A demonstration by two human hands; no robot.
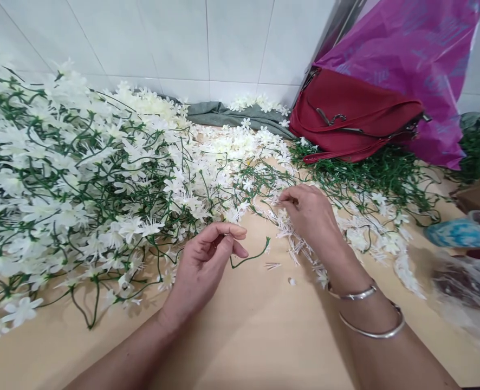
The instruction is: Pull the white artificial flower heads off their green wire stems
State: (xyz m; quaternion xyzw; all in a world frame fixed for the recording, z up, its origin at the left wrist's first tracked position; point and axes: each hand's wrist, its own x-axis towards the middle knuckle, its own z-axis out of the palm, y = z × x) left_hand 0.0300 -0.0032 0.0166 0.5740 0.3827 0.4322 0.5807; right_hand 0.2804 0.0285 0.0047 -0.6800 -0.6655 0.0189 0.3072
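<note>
My left hand (207, 265) is closed in a pinch just right of the big heap of white artificial flowers (114, 168). A thin green artificial flower stem (251, 259) comes out from under its fingertips, bent, with a small whitish tuft at its far end. To the right, my right hand (311, 214) reaches over a scatter of thin white stamens (292, 244), thumb and fingers pressed together. Whatever lies between those fingertips is hidden. A few loose stamens (272, 266) and a small white bit (291, 281) rest on the tabletop between my hands.
A red handbag (354, 114) and a purple plastic bag (410, 59) stand at the back right, over green stems (370, 173). Loose white petals (240, 143) spread along the back. On the right are a blue-and-white item (459, 233) and a clear plastic bag (467, 292).
</note>
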